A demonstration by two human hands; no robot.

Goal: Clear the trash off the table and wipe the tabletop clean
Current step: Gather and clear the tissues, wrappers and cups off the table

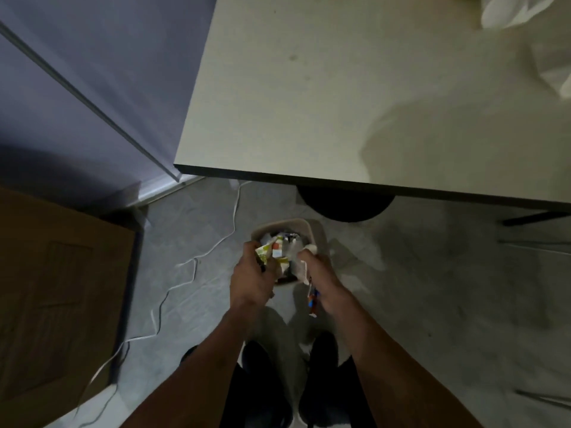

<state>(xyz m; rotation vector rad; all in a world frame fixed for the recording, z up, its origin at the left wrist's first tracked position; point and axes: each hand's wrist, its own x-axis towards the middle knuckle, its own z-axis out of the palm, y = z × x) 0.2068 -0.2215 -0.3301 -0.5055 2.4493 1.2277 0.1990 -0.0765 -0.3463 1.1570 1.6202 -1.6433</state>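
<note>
A small beige trash bin (pixel 304 225) stands on the floor below the table's front edge, filled with crumpled wrappers. My left hand (pixel 251 278) grips a yellow-green wrapper (pixel 268 251) right over the bin. My right hand (pixel 321 279) holds white crumpled paper (pixel 301 268) at the bin's near rim, and an orange-and-blue wrapper (pixel 312 299) hangs beneath that hand. The pale tabletop (pixel 324 97) fills the upper right; a small dark spot (pixel 293 58) marks it.
White plastic bags (pixel 513 9) lie at the table's far right corner. A dark round stool (pixel 344 203) sits under the table. A white cable (pixel 197 257) snakes over the grey floor. A brown cardboard box (pixel 58 288) stands at the left. My dark shoes (pixel 262 387) are below.
</note>
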